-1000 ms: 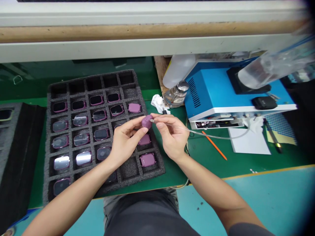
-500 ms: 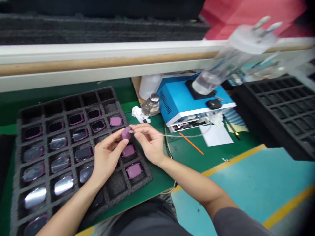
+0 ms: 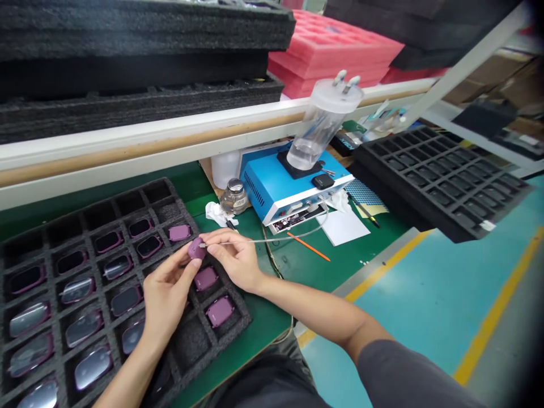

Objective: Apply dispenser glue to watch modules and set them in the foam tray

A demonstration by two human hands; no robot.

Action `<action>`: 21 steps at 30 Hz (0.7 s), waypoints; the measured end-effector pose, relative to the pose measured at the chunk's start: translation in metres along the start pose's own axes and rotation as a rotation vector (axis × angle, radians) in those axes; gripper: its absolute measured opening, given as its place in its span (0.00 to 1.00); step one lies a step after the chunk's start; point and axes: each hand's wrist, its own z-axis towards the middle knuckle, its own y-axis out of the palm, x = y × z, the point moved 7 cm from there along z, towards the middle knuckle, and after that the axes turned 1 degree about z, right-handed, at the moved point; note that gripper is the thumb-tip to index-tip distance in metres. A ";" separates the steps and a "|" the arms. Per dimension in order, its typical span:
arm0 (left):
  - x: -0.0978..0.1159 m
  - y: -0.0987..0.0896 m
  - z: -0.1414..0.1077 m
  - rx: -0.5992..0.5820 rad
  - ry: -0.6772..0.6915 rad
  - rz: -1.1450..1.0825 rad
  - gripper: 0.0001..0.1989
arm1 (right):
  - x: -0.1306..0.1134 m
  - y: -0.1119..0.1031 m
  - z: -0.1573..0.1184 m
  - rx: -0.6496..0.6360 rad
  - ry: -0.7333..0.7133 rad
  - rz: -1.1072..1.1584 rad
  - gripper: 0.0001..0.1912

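My left hand (image 3: 168, 289) pinches a small purple watch case (image 3: 196, 249) between thumb and fingers, above the right side of a black foam tray (image 3: 244, 323). My right hand (image 3: 238, 258) is closed around the end of a thin clear tube (image 3: 276, 240), whose tip touches or nearly touches the case. That tube runs right to the front of a blue machine (image 3: 266, 175). In the tray's compartments lie several purple-framed watch cases with dark or filmed screens (image 3: 126, 300) and a few plain purple ones (image 3: 220, 311).
A clear cylinder (image 3: 312, 130) stands on the machine. Beside it are a glass bottle (image 3: 234, 197), crumpled tissue (image 3: 219, 214), an orange stick (image 3: 308, 246) and white paper (image 3: 344, 226). A shelf edge (image 3: 170, 136) crosses behind; another black tray stack (image 3: 442, 170) is at right.
The view has swung right and up, so the scene sits further left and more of the right side shows. Both hands keep their hold on the watch case and tube.
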 end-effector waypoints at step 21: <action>-0.001 0.001 0.000 0.012 -0.008 0.000 0.27 | -0.001 -0.001 -0.002 -0.007 -0.040 0.039 0.05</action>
